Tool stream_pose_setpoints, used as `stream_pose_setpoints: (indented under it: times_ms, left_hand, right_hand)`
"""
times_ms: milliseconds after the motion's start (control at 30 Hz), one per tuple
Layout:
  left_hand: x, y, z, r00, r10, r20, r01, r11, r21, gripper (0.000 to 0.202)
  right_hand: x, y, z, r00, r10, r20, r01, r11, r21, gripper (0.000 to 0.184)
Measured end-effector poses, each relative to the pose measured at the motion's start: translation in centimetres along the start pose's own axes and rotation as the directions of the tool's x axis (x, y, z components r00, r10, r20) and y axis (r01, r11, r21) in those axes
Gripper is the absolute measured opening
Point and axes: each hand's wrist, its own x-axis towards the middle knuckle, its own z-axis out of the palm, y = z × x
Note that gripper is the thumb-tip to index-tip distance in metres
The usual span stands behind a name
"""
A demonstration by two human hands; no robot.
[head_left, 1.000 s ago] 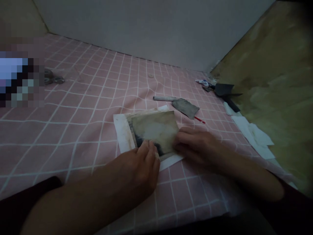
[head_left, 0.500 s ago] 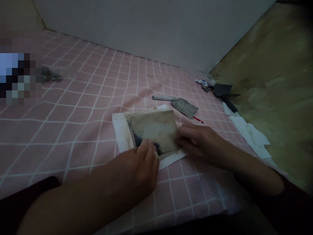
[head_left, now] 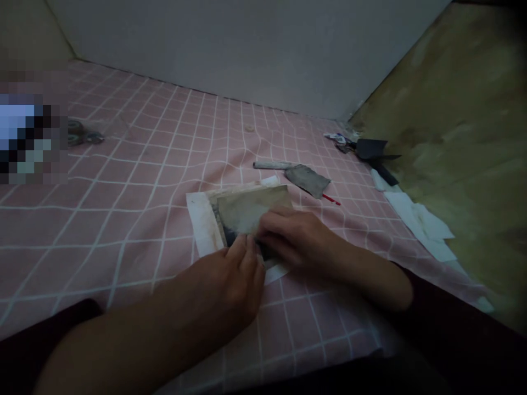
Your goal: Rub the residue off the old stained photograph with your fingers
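A greyish-tan sheet with a dark patch, like an old photograph (head_left: 247, 206), lies on stained white paper (head_left: 201, 225) on a pink checked cloth. My left hand (head_left: 241, 274) rests at its near edge, fingers bent and pressed together. Over the middle of the sheet, my right hand (head_left: 292, 236) is curled closed, its fingertips close to those of the left. What either hand pinches, if anything, is hidden behind the fingers. Beyond the sheet lie a grey rough-looking piece (head_left: 308, 180), a pale thin tube (head_left: 269, 165) and a red stick (head_left: 332, 199).
The pink checked cloth (head_left: 135, 219) covers the surface up to the grey wall. At the right edge are a black angular object (head_left: 373, 151) and white paper pieces (head_left: 424, 225). Tape rolls (head_left: 76, 131) sit at far left, beside a pixelated area.
My right hand has moved left, from the sheet's right edge to over its middle near my left hand. The left hand stays almost in place. The view has shifted slightly.
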Motion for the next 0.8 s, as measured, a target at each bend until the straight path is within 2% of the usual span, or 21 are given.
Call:
stream_pose_setpoints:
  times_ms: [67, 200, 267, 300, 400, 500, 567, 600, 633, 700, 733, 800]
  left_hand:
    - [-0.1, 0.0, 0.1, 1.000, 0.000, 0.001, 0.000, 1.000, -0.013, 0.036]
    - [-0.1, 0.1, 0.1, 1.000, 0.013, -0.015, -0.014, 1.000, -0.028, 0.038]
    - [0.0, 0.1, 0.0, 1.000, 0.003, -0.025, -0.003, 1.000, -0.019, 0.038]
    - [0.1, 0.1, 0.0, 1.000, -0.001, -0.022, 0.001, 1.000, -0.014, 0.038]
    - [0.0, 0.0, -0.1, 1.000, -0.002, 0.002, 0.002, 1.000, -0.010, 0.037]
    - [-0.2, 0.1, 0.1, 1.000, 0.005, 0.016, -0.004, 1.000, -0.023, 0.036]
    - [-0.3, 0.2, 0.3, 1.000, -0.004, 0.012, 0.004, 0.999, -0.033, 0.035]
    - [-0.3, 0.2, 0.3, 1.000, -0.013, 0.008, 0.013, 0.999, -0.040, 0.033]
    - [-0.3, 0.2, 0.3, 1.000, -0.020, 0.008, 0.020, 0.999, -0.046, 0.031]
    - [-0.3, 0.2, 0.2, 1.000, -0.022, 0.006, 0.022, 0.998, -0.056, 0.027]
    - [-0.3, 0.2, 0.2, 1.000, -0.021, 0.016, 0.022, 0.998, -0.057, 0.026]
    - [-0.4, 0.2, 0.0, 0.999, -0.017, 0.035, 0.019, 0.999, -0.050, 0.026]
  right_hand:
    - [0.1, 0.4, -0.1, 1.000, 0.008, -0.002, -0.008, 1.000, 0.007, 0.016]
    - [0.1, 1.1, -1.0, 0.991, 0.134, -0.018, -0.135, 0.987, -0.085, 0.018]
    - [0.8, 0.8, -0.6, 0.997, 0.083, 0.005, -0.082, 0.994, -0.076, 0.016]
    - [1.2, 0.6, -0.2, 1.000, 0.019, 0.004, -0.018, 0.999, -0.047, 0.016]
    - [2.1, 0.4, 0.4, 1.000, -0.023, 0.005, 0.023, 1.000, 0.007, 0.015]
    - [1.7, 1.2, -0.3, 0.992, 0.120, -0.049, -0.120, 0.993, 0.020, 0.014]
    - [1.1, 1.7, -1.0, 0.959, 0.273, -0.074, -0.254, 0.945, 0.206, 0.012]
    - [0.9, 1.9, -1.3, 0.939, 0.342, -0.042, -0.305, 0.880, 0.364, 0.010]
    - [0.8, 1.9, -1.5, 0.921, 0.390, 0.012, -0.336, 0.778, 0.531, 0.009]
    - [0.8, 1.7, -1.5, 0.894, 0.428, 0.135, -0.359, 0.501, 0.788, 0.013]
    - [0.8, 1.6, -1.4, 0.882, 0.434, 0.182, -0.359, 0.368, 0.858, 0.014]
    - [0.8, 1.6, -1.1, 0.866, 0.432, 0.250, -0.352, 0.171, 0.920, 0.017]
